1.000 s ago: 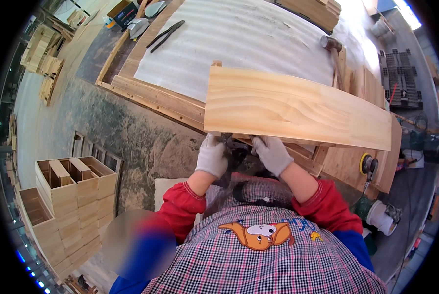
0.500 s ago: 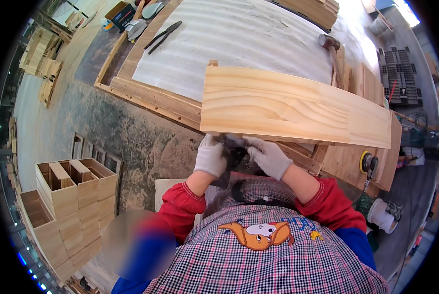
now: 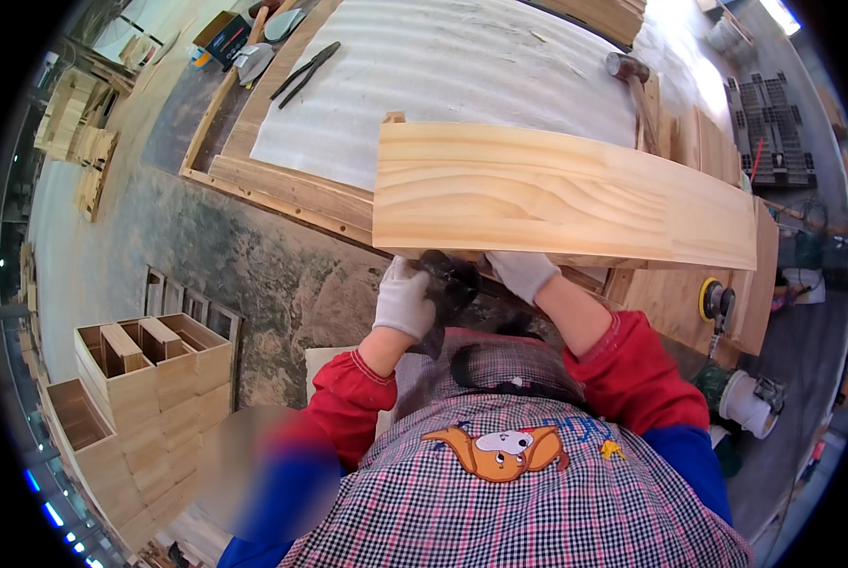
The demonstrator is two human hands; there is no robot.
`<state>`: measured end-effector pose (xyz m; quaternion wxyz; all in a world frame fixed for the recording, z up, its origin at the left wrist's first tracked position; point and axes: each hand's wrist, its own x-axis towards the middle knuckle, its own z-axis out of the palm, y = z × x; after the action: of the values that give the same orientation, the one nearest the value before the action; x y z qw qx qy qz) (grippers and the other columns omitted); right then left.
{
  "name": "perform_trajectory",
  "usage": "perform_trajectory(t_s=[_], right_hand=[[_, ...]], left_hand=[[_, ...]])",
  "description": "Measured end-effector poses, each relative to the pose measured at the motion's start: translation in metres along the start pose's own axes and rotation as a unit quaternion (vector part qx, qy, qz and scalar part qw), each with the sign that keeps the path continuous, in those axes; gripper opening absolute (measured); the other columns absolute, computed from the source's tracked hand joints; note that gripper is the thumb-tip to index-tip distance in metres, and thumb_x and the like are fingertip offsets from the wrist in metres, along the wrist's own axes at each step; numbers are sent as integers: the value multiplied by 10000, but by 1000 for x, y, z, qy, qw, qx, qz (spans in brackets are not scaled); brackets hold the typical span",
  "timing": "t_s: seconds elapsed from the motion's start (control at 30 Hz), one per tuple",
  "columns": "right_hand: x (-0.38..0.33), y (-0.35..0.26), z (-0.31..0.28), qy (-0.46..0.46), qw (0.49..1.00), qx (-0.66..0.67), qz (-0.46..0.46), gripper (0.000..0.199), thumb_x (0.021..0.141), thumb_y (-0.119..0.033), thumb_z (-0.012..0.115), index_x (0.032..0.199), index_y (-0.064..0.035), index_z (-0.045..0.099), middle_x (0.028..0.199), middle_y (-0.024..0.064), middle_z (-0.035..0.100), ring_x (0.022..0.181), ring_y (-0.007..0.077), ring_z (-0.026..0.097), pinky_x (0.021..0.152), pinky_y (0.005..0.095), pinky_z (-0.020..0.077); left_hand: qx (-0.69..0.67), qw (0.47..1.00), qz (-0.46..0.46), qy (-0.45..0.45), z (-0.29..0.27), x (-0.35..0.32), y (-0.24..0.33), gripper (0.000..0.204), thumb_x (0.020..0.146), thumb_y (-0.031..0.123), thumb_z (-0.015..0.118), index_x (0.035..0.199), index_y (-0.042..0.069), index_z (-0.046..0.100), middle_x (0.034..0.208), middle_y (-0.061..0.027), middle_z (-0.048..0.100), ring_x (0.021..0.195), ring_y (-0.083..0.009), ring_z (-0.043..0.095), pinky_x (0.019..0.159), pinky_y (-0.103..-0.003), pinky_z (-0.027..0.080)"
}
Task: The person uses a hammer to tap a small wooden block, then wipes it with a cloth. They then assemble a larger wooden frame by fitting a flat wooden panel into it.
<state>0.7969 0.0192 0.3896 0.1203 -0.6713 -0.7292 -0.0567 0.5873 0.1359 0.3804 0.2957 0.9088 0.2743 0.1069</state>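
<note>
My left hand (image 3: pixel 403 301), in a white glove, is closed on a dark, loose, crumpled thing (image 3: pixel 452 286) that looks like a cloth or bag; its kind cannot be made out. Just above is the near edge of a long pale wooden box or drawer (image 3: pixel 556 194), its broad grained side facing up. My right hand (image 3: pixel 521 273), also gloved, reaches to the underside of that edge, right of the dark thing. The board hides its fingertips, so its grip does not show.
The wooden piece rests across a bench with a white padded sheet (image 3: pixel 424 76). Pliers (image 3: pixel 305 74) and a hammer (image 3: pixel 638 90) lie there. A round sander (image 3: pixel 714 301) sits at right. Stacked wooden drawers (image 3: pixel 149 407) stand at lower left, with a white bucket (image 3: pixel 748 398) at lower right.
My right hand has moved from beside the dark thing up and right, its fingers passing under the board's edge. My left hand stays with the dark thing. The view has shifted slightly.
</note>
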Motion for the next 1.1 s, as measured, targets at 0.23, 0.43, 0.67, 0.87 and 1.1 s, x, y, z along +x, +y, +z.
perform_trajectory(t_s=[0.23, 0.43, 0.67, 0.87, 1.1], right_hand=[[23, -37, -46, -174, 700, 555, 415, 286, 986, -150, 507, 1202, 0, 620, 890, 88, 653, 820, 201, 635, 784, 323, 531], [-10, -8, -14, -110, 940, 276, 168, 244, 948, -114, 546, 1164, -24, 614, 921, 86, 661, 787, 224, 637, 713, 349, 519], [6, -34, -21, -141, 828, 471, 267, 248, 973, -124, 527, 1175, -6, 610, 862, 88, 645, 780, 196, 641, 721, 318, 523], [-2, -21, -38, -116, 867, 385, 294, 296, 943, -122, 568, 1198, 19, 619, 890, 127, 666, 843, 242, 654, 811, 372, 540], [0, -30, 0, -124, 912, 334, 201, 255, 941, -121, 537, 1141, -2, 639, 906, 147, 667, 801, 272, 667, 766, 377, 546]], left_hand=[[-25, 1000, -2, 19, -2, -1, 4, 96, 665, 12, 608, 744, 50, 645, 1081, -226, 568, 1042, -434, 544, 887, -489, 475], [-12, 1000, -6, 5, -1, -1, 4, 103, 677, 25, 620, 759, 61, 672, 1070, -228, 584, 1063, -430, 544, 921, -490, 464], [3, 1000, 8, 5, -5, 0, 1, 44, 695, 53, 645, 732, 55, 668, 1073, -222, 577, 1064, -426, 541, 925, -492, 463], [15, 1000, 7, -13, -4, -2, -1, 49, 693, 50, 645, 735, 54, 670, 1072, -199, 573, 1075, -417, 537, 933, -482, 465], [0, 1000, 3, -20, -6, 0, 1, 110, 654, 24, 596, 742, 38, 660, 1067, -214, 566, 1086, -425, 528, 962, -481, 455]])
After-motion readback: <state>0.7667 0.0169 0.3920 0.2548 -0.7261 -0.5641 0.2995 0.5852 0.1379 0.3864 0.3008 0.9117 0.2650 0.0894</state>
